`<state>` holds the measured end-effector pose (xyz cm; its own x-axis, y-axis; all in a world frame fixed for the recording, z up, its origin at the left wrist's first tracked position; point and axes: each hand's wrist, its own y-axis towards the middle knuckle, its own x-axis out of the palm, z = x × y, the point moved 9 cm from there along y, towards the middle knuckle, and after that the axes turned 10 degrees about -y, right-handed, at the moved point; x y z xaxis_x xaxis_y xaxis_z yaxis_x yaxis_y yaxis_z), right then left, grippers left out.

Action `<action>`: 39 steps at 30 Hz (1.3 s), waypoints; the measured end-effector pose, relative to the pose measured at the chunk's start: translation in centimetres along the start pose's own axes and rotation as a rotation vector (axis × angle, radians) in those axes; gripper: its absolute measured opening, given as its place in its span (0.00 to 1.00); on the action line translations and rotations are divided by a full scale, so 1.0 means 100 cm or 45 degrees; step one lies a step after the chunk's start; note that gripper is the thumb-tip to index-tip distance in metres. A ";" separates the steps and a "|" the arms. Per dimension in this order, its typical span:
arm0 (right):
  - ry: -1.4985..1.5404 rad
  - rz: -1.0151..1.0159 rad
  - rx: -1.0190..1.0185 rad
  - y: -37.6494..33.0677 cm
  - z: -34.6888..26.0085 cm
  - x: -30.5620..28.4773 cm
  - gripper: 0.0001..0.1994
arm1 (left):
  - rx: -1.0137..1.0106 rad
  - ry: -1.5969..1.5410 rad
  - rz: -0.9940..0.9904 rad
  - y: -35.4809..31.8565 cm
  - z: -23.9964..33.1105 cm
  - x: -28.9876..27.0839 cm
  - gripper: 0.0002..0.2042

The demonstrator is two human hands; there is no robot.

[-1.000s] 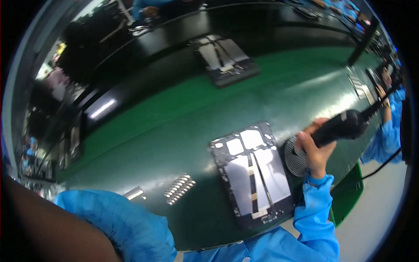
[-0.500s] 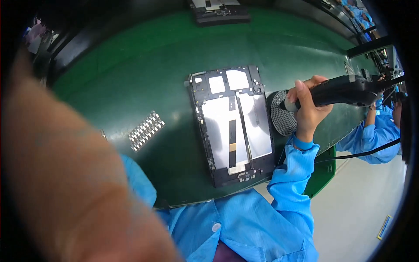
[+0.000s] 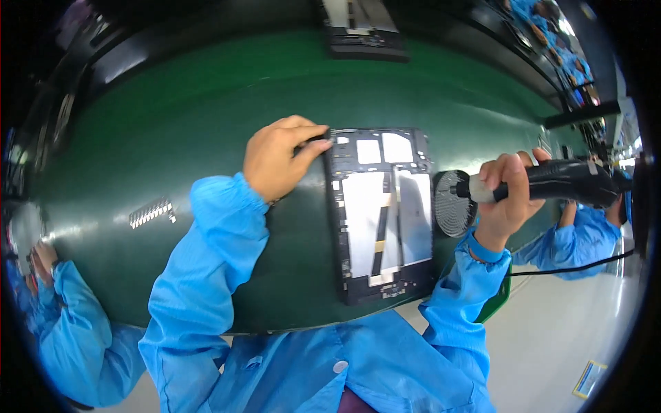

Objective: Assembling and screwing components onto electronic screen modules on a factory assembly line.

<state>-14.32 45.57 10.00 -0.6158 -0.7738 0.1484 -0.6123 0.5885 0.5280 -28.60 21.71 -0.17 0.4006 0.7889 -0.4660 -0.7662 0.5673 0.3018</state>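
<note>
An opened tablet (image 3: 365, 196) lies on the green bench in front of me, its frame black and its inside silvery, with a dark strip running down it. At its far left corner my left hand (image 3: 279, 155) has thumb and forefinger closed on the edge; whether a small part is between the tips is hidden. My right hand (image 3: 506, 196) is wrapped around a black electric screwdriver (image 3: 568, 182) with a pale nose, held sideways and pointing left. Just beyond that nose sits a round dish with a grid of small holes (image 3: 453, 206), beside the tablet's right edge.
A strip of small metal parts (image 3: 152, 213) lies left on the green bench (image 3: 206, 131). Another opened tablet (image 3: 365, 34) is at the far edge. A black cable (image 3: 571, 267) hangs at right. Co-workers in blue sit on both sides; one sleeve (image 3: 82, 303) is at left.
My left hand has come down from close before the camera to the tablet's far left corner. The right hand still holds the screwdriver by the dish. The view has shifted.
</note>
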 end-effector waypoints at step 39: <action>-0.087 -0.695 -0.143 -0.058 0.018 0.162 0.23 | 0.051 0.043 0.025 0.001 -0.007 0.001 0.21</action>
<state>-21.59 30.01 7.84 -0.2570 -0.9400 -0.2242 -0.7971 0.0750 0.5992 -28.95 21.72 -0.76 0.3681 0.7917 -0.4875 -0.7526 0.5616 0.3437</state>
